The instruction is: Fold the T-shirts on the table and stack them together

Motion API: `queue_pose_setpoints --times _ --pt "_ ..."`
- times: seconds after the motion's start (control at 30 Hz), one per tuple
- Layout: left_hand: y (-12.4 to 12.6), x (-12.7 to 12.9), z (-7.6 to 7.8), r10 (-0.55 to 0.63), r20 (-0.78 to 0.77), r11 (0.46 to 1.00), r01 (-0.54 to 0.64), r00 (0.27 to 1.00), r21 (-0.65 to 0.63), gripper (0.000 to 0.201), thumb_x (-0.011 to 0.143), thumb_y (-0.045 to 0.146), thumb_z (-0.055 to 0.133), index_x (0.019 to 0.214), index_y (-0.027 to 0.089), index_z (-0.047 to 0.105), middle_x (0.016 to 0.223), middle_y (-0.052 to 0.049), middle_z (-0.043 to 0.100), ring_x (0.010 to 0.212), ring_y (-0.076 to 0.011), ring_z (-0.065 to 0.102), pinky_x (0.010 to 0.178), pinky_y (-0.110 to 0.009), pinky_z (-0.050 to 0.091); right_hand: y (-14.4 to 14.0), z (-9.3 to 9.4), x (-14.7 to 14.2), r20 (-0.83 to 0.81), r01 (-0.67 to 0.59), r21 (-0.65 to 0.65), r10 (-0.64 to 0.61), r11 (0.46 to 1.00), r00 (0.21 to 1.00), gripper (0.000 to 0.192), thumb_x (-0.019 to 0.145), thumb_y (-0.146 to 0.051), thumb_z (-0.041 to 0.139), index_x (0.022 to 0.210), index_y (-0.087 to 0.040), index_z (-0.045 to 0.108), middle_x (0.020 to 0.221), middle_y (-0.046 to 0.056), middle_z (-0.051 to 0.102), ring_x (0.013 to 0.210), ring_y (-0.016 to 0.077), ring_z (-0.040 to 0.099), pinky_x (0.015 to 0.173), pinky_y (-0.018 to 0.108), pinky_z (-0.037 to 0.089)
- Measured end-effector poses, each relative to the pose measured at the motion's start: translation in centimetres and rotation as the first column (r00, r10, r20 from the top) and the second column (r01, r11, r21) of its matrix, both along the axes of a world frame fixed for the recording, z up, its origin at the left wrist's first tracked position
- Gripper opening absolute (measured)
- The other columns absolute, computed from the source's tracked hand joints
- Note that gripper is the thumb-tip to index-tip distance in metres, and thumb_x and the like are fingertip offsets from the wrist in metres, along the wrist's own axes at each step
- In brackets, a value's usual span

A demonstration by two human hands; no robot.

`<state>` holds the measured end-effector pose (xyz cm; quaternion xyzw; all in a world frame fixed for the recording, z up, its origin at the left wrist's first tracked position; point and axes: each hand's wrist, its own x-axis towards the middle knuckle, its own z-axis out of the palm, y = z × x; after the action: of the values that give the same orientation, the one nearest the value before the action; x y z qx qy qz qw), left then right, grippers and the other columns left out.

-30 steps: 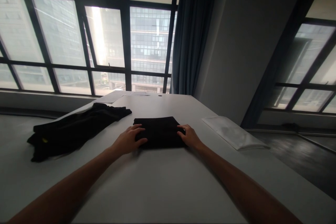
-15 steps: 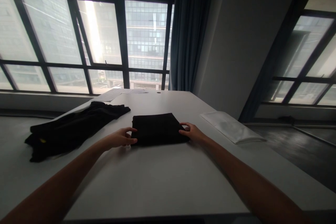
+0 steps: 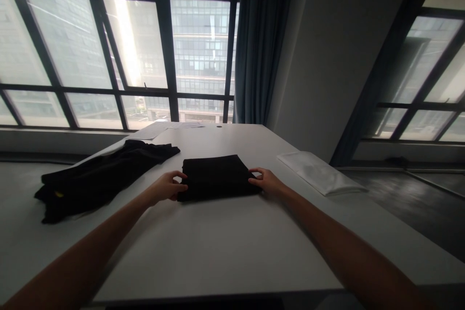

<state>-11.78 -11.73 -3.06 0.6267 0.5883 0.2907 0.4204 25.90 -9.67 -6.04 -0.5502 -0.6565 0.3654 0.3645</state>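
a folded black garment (image 3: 217, 177) is laid flat near the middle of the white table (image 3: 218, 256), straight ahead at twelve o'clock from the wearer. its left edge is gripped by the left hand (image 3: 167, 187), whose fingers are curled around the cloth with the thumb on top, closed on the fold. its right edge is met by the right hand (image 3: 268, 181), whose fingertips are pressed against the side of the cloth; whether the edge is pinched or only touched cannot be told. a second black garment (image 3: 98, 179) is spread loosely at ten o'clock, well apart from the folded one. a folded white cloth (image 3: 319, 173) is seen at two o'clock, near the table's right edge. sheets of paper (image 3: 160, 130) are placed at the far end, at eleven o'clock, below the window (image 3: 145, 43) and beside a dark curtain (image 3: 257, 43).
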Motion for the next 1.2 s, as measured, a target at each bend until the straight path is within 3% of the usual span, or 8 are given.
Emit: queue_pose_setpoints --times 0.23,0.43,0.63,0.73,0.83,0.93,1.07,1.2 --pt "-1.0 1.1 0.4 -0.021 -0.247 1.000 0.022 0.969 0.003 0.048 0.063 0.030 0.076 0.107 0.019 0.060 0.073 0.003 0.060 0.052 -0.0140 0.059 0.047 -0.027 0.052 0.2 -0.2 -0.5 0.247 0.039 0.147 -0.075 0.988 0.966 0.042 0.077 -0.028 0.070 0.117 -0.013 0.065 0.052 -0.007 0.050 0.051 0.0110 0.046 0.053 0.024 0.034" --pt "-0.4 0.6 0.2 0.000 -0.234 1.000 0.006 0.972 0.024 0.027 0.079 0.033 0.063 0.101 0.016 0.061 0.070 0.001 0.062 0.054 -0.0136 0.060 0.052 -0.025 0.053 0.4 -0.3 -0.4 0.221 0.026 0.091 -0.045 0.996 0.974 0.043 0.084 -0.038 0.065 0.119 -0.012 0.062 0.053 -0.007 0.049 0.050 0.0104 0.043 0.053 0.024 0.032" --pt "-0.4 0.7 -0.1 0.019 -0.523 0.988 0.066 0.852 0.143 0.007 0.080 0.023 0.062 0.085 0.019 0.066 0.072 -0.001 0.066 0.065 -0.0184 0.067 0.064 -0.028 0.052 0.0 0.0 -0.5 0.348 0.035 0.092 -0.065 0.995 0.935 0.037 0.082 -0.031 0.067 0.116 -0.015 0.066 0.051 -0.008 0.047 0.050 0.0106 0.042 0.054 0.024 0.032" --pt "-1.2 1.3 -0.1 0.154 -0.621 0.885 0.173 0.768 0.433 0.019 0.085 0.033 0.061 0.096 0.022 0.071 0.097 -0.008 0.070 0.096 -0.0282 0.067 0.083 -0.038 0.052 -0.6 0.6 -0.9 0.455 0.062 0.137 -0.118 0.989 0.882 0.037 0.086 -0.037 0.064 0.116 -0.016 0.067 0.060 -0.002 0.058 0.059 0.0151 0.053 0.059 0.027 0.038" --pt "-1.3 2.2 -0.9 0.137 -0.590 0.713 0.335 0.796 0.616 0.044 0.095 0.046 0.045 0.127 0.021 0.063 0.135 -0.012 0.059 0.127 -0.0317 0.052 0.108 -0.046 0.040 -1.3 1.0 -1.9 0.521 0.101 0.319 -0.264 0.942 0.812 0.043 0.090 -0.043 0.058 0.126 -0.019 0.063 0.098 0.009 0.070 0.087 0.0222 0.064 0.077 0.032 0.046" --pt "-0.5 2.6 -2.4 -0.090 -0.654 0.707 0.511 0.751 0.489 0.057 0.100 0.050 0.032 0.148 0.020 0.044 0.159 -0.009 0.035 0.148 -0.0290 0.026 0.121 -0.049 0.018 -1.9 0.8 -3.0 0.560 -0.035 0.456 -0.256 0.889 0.788 0.052 0.096 -0.045 0.048 0.143 -0.021 0.050 0.143 0.012 0.053 0.127 0.0264 0.050 0.106 0.038 0.037" --pt "0.5 2.2 -4.0 -0.241 -0.678 0.797 0.540 0.695 0.271 0.063 0.101 0.054 0.023 0.155 0.022 0.031 0.164 -0.006 0.017 0.152 -0.0276 0.008 0.122 -0.052 0.012 -2.3 -0.2 -3.8 0.723 -0.198 0.193 -0.003 0.961 0.691 0.058 0.101 -0.048 0.035 0.153 -0.023 0.035 0.161 0.008 0.028 0.147 0.0260 0.025 0.119 0.049 0.015" --pt "1.2 2.1 -3.2 -0.259 -0.695 0.812 0.540 0.671 0.219 0.064 0.099 0.058 0.025 0.153 0.025 0.034 0.164 -0.005 0.020 0.152 -0.0254 0.012 0.122 -0.047 0.014 -2.5 0.0 -3.9 0.770 -0.180 0.080 0.054 0.980 0.636 0.058 0.102 -0.049 0.030 0.154 -0.024 0.033 0.162 0.007 0.025 0.148 0.0274 0.024 0.119 0.053 0.013"
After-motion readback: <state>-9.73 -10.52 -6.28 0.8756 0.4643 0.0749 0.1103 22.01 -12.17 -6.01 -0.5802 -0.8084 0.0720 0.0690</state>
